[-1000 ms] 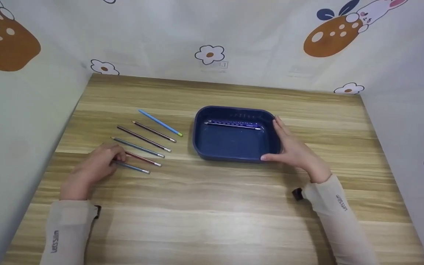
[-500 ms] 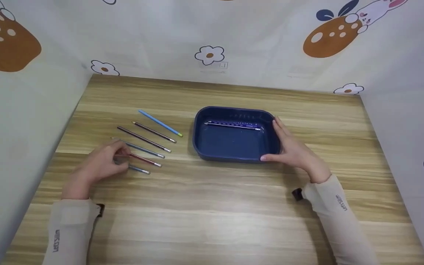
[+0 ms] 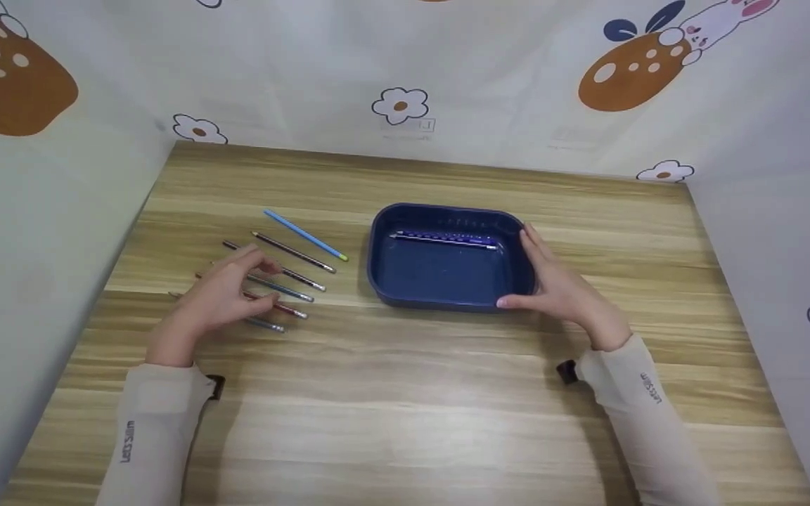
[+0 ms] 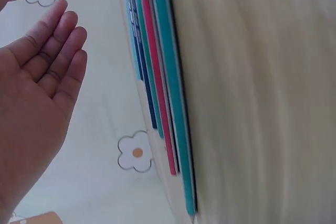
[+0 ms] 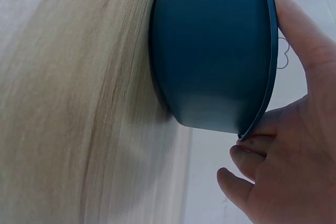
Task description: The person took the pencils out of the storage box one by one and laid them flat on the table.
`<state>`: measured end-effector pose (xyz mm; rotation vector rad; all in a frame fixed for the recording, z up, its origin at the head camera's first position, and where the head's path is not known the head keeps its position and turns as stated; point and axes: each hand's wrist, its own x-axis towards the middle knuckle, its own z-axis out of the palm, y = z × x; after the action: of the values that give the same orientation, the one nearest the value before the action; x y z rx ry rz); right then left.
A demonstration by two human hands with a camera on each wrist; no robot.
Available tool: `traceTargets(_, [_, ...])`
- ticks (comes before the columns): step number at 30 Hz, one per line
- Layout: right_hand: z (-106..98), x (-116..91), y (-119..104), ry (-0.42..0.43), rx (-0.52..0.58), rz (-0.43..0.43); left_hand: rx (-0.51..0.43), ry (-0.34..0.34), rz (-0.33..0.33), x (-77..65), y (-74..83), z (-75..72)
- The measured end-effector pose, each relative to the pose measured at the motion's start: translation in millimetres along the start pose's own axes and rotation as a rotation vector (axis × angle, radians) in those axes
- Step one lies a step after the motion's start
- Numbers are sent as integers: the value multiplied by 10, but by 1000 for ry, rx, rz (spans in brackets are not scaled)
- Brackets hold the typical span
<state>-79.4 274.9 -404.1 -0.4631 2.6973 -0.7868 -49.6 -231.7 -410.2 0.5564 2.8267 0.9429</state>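
Note:
My left hand [image 3: 222, 295] hovers over the row of pencils at the left, thumb and fingers apart. In the left wrist view its palm [image 4: 31, 93] shows with nothing held. Beneath the hand, partly hidden, lie a dark pencil [image 3: 303, 279], a teal pencil [image 3: 285, 288], a red pencil [image 3: 291, 309] and a blue-grey pencil [image 3: 266, 324]. My right hand [image 3: 563, 288] holds the right end of a dark blue plastic box [image 3: 440, 281], its thumb at the near rim and fingers at the far right corner. Purple patterned pencils [image 3: 444, 239] lie inside along the box's back wall.
Farther back lie a brown pencil [image 3: 294, 252] and a light blue pencil [image 3: 305, 235] with a green end. The wood-grain table [image 3: 391, 407] meets a printed cloth backdrop [image 3: 489, 91] at the back and sides.
My left hand has moved right and up from the nearest pencils, and its fingers have spread apart. The pencils, box and right hand look unmoved.

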Motion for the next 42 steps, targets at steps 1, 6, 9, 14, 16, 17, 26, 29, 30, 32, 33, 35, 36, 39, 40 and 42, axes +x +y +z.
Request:
traceTargets(1, [0,1,0,2,-3,-4,-8,2,10,20,17,4])
traceTargets(6, [6,1,14,12,-15,-17,-51,2,49,136,107,19])
traceTargets(9, [7,1,21,11,-12,-18,-65,-2,66,201,170,32])
traceTargets(14, [9,5,25,11,-9,-20,-129,5,133,323,274,89])
traceTargets(16, [8,6,24,11,-7,-22,-159,4,164,369,322,115])
traceTargets(17, [9,6,22,10,-4,-22,-171,3,180,394,349,128])
traceTargets(26, [9,6,32,8,4,-15,-190,-28,267,630,601,230])
traceTargets(29, [13,5,34,9,1,-14,-187,-39,278,712,670,282])
traceTargets(30, [13,4,33,9,1,-13,-192,-42,284,738,690,300])
traceTargets(32, [14,0,29,5,3,-8,-206,-47,307,791,734,335])
traceTargets(33, [14,-2,26,4,2,-6,-209,-51,320,816,756,353])
traceTargets(35, [14,-3,19,1,3,-3,-216,-62,338,865,794,384])
traceTargets(36, [13,-3,17,0,4,-1,-219,-69,346,893,812,399])
traceTargets(39, [12,-1,13,2,5,-2,-221,-95,352,966,863,429])
traceTargets(40, [12,-1,13,3,6,-3,-223,-107,352,989,878,438])
traceTargets(42, [13,-1,12,4,7,-3,-229,-128,353,1035,905,456])
